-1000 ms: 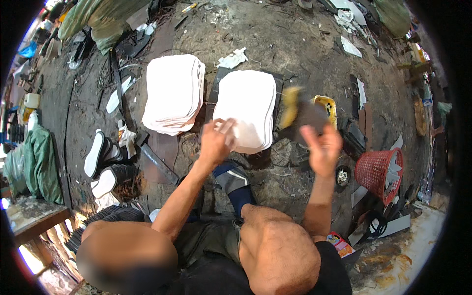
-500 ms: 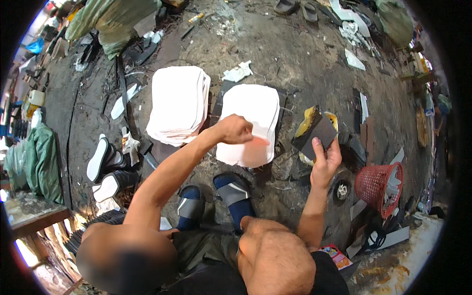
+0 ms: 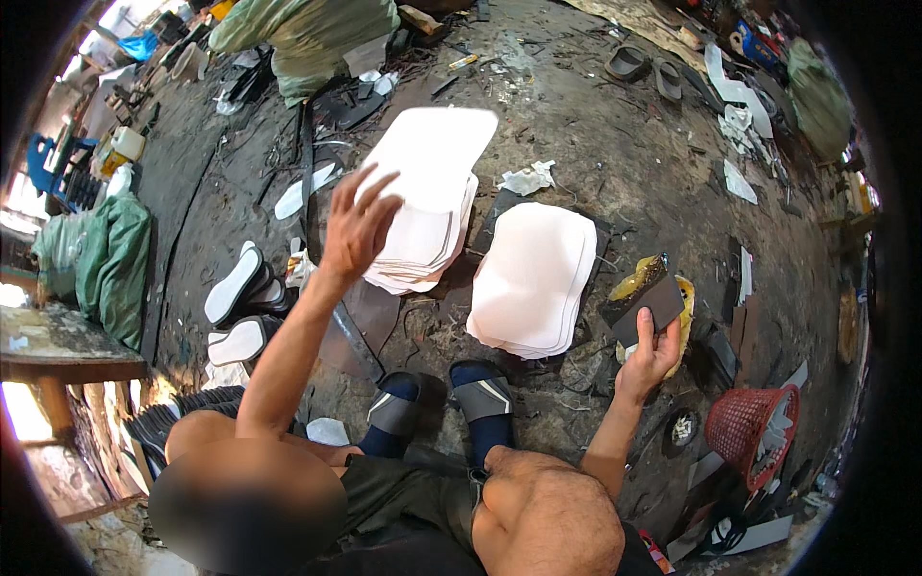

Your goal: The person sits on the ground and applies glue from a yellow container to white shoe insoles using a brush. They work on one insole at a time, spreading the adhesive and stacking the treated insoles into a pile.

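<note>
My left hand [image 3: 362,223] is over the left stack, its fingers spread apart. Just beyond the fingertips, a white rounded sheet [image 3: 432,154] lies askew across the far part of the left stack of white sheets [image 3: 420,252]; whether it is fully resting there I cannot tell. To the right is a second stack of white sheets [image 3: 531,278], its edges slightly fanned. Gripped between thumb and fingers, a dark flat rectangular piece [image 3: 645,309] is in my right hand [image 3: 648,363], held over a container lined with yellow plastic [image 3: 686,298].
A red basket [image 3: 735,432] with scraps stands at the right, near a small round dish [image 3: 683,427]. Shoe soles [image 3: 232,283] lie at the left beside a green sack [image 3: 115,259]. Sandals [image 3: 629,62] and paper scraps [image 3: 529,179] are on the far floor.
My left hand has moved from the right stack to the left stack and its fingers have opened. A white sheet now lies askew there. The right hand still holds the dark piece. The view has shifted.
</note>
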{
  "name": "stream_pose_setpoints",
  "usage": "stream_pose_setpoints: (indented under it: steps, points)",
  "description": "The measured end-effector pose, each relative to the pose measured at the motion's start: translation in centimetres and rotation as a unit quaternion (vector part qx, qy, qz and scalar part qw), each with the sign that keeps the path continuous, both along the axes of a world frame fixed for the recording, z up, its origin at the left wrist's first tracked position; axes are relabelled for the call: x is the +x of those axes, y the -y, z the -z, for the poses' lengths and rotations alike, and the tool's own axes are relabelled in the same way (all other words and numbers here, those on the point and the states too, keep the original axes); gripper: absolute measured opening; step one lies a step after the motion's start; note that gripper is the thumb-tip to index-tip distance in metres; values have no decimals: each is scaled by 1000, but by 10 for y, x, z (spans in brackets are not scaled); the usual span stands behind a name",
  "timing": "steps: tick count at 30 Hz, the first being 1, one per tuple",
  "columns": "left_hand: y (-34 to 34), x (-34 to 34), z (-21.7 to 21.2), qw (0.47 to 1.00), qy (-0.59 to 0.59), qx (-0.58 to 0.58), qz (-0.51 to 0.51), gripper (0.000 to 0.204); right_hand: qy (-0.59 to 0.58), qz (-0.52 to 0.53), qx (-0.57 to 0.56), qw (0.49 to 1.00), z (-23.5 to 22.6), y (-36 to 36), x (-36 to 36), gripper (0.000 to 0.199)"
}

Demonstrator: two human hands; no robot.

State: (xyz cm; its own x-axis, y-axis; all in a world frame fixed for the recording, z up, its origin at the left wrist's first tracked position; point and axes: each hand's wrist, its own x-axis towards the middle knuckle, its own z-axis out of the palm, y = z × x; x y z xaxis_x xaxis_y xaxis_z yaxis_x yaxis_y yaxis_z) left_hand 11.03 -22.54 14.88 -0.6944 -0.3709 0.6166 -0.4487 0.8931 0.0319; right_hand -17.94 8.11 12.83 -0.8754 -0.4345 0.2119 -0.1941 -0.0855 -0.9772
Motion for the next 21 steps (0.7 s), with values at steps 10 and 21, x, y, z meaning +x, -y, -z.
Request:
stream_pose_setpoints:
  steps: [10,21]
  points:
    - [-200,-72,139,940,60,328,77,60,15,-73,144,987,13,71,-29,45]
    - [-216,-75,165,939,108,288,151,67,-312,-92,523,788,71,150,-23,40]
